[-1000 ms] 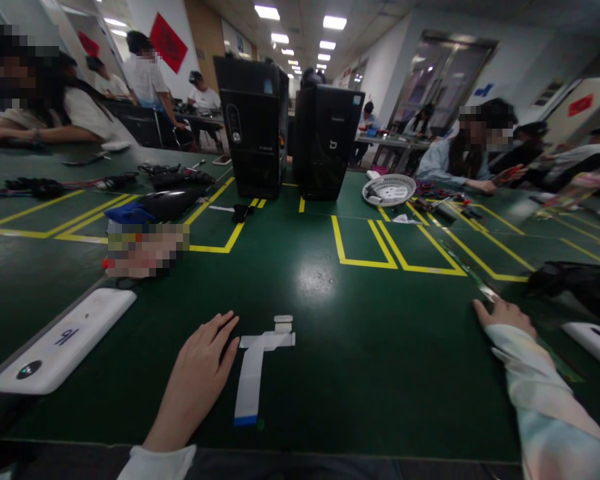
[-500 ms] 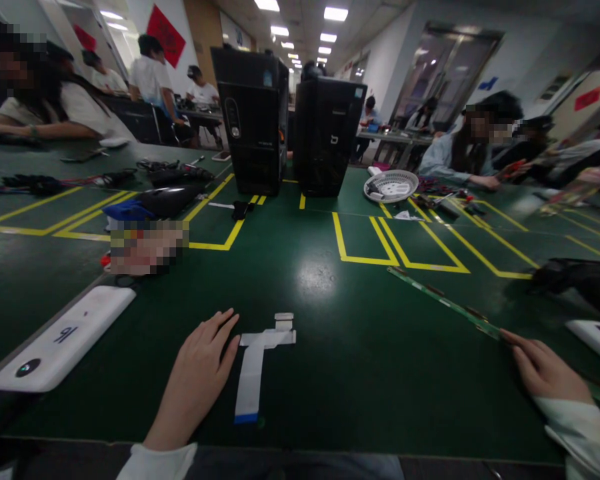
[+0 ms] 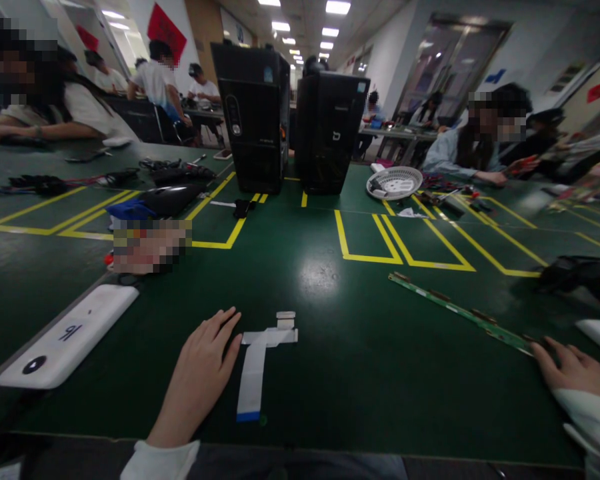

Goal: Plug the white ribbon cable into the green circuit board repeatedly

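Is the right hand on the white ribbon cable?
No, the right hand is at the near end of the green strip, well apart from the white ribbon cable.

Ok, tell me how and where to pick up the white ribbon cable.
I'd pinch the white ribbon cable by its long strip's side edges, just beyond the blue end, coming from above, on the left: it lies flat, and the left hand rests beside it.

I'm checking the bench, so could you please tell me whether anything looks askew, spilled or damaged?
Nothing looks spilled or plainly damaged. The narrow green circuit board looks slightly askew, lying slantwise outside the yellow tape outlines with its near end at the right hand.
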{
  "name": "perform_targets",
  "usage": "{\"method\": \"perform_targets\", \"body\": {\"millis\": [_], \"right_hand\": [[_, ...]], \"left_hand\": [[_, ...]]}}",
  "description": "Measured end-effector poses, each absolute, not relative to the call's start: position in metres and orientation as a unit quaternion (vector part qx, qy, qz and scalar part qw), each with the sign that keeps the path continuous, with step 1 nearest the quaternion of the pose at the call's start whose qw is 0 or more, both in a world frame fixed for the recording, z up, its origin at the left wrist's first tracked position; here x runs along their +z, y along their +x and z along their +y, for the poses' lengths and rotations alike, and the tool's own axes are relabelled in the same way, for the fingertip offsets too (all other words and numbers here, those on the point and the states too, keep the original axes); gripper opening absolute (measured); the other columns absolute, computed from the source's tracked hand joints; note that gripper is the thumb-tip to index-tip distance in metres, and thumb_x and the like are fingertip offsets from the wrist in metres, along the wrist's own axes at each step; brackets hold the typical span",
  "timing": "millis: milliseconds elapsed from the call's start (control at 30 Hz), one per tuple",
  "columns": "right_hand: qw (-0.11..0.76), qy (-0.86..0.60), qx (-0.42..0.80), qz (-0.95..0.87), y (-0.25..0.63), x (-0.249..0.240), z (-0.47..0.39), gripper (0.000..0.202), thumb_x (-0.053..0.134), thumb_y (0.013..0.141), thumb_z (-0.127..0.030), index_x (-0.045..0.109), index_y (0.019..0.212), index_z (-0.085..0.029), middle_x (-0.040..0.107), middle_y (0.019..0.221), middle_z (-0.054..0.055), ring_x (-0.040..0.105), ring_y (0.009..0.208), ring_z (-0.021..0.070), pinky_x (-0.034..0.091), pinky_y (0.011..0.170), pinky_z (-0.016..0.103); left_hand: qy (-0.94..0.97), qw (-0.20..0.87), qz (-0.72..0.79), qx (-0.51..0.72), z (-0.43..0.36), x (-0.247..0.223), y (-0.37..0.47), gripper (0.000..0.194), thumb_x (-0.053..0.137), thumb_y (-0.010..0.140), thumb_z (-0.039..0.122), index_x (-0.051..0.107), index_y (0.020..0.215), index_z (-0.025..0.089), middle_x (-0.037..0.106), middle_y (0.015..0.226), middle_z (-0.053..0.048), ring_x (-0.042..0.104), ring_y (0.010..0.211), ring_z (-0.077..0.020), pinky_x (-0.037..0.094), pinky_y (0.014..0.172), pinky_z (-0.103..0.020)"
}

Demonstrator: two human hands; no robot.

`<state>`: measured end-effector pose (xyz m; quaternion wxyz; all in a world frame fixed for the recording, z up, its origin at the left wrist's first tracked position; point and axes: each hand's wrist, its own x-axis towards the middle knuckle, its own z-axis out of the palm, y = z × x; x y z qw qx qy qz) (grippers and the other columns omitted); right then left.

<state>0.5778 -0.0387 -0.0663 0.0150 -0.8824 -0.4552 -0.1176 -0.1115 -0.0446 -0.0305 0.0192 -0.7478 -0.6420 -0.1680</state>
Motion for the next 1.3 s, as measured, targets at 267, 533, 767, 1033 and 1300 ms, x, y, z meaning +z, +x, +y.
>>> {"method": "perform_targets", "body": {"millis": [267, 533, 767, 1033, 1300], "right_hand": [[0.023, -0.896, -0.027, -0.442, 0.523, -0.037, -0.012, 0.07, 0.026, 0.087, -0.051, 0.047, 0.14, -0.011, 0.039, 0.146, 0.024, 0.04, 0.132, 0.0354, 0.033, 0.102, 0.05], [-0.001, -0.838, -0.041, -0.544, 0.414, -0.022, 0.033, 0.062, 0.022, 0.095, -0.047, 0.047, 0.138, -0.009, 0.041, 0.145, 0.021, 0.04, 0.132, 0.0329, 0.036, 0.103, 0.048], [0.033, -0.747, -0.067, -0.661, 0.3, -0.03, 0.068, 0.058, 0.028, 0.095, -0.048, 0.048, 0.137, -0.014, 0.041, 0.146, 0.017, 0.039, 0.133, 0.0323, 0.037, 0.101, 0.059], [0.031, -0.646, -0.006, -0.763, 0.194, -0.019, 0.058, 0.059, 0.033, 0.095, -0.049, 0.036, 0.146, -0.019, 0.031, 0.153, 0.012, 0.028, 0.141, 0.0316, 0.024, 0.108, 0.063], [0.021, -0.603, 0.018, -0.797, 0.17, -0.014, 0.046, 0.063, 0.034, 0.095, -0.051, 0.032, 0.149, -0.018, 0.025, 0.156, 0.011, 0.024, 0.142, 0.0318, 0.023, 0.109, 0.063]], "left_hand": [[-0.751, 0.028, -0.639, -0.164, -0.044, -0.031, -0.111, 0.052, 0.033, 0.095, 0.045, 0.054, 0.131, 0.014, 0.055, 0.137, -0.014, 0.05, 0.127, -0.0304, 0.041, 0.105, -0.052], [-0.753, 0.034, -0.633, -0.176, -0.044, -0.03, -0.111, 0.053, 0.032, 0.095, 0.045, 0.056, 0.129, 0.012, 0.056, 0.135, -0.015, 0.051, 0.125, -0.0309, 0.042, 0.105, -0.051], [-0.751, 0.028, -0.635, -0.177, -0.044, -0.032, -0.111, 0.05, 0.035, 0.095, 0.044, 0.056, 0.13, 0.014, 0.056, 0.136, -0.013, 0.051, 0.126, -0.03, 0.042, 0.104, -0.051], [-0.747, 0.03, -0.639, -0.181, -0.045, -0.03, -0.11, 0.05, 0.035, 0.095, 0.043, 0.057, 0.129, 0.015, 0.056, 0.136, -0.013, 0.052, 0.126, -0.0299, 0.042, 0.104, -0.05], [-0.749, 0.027, -0.64, -0.172, -0.044, -0.031, -0.111, 0.051, 0.035, 0.095, 0.043, 0.056, 0.13, 0.014, 0.055, 0.137, -0.014, 0.051, 0.126, -0.0303, 0.043, 0.104, -0.051]]}}
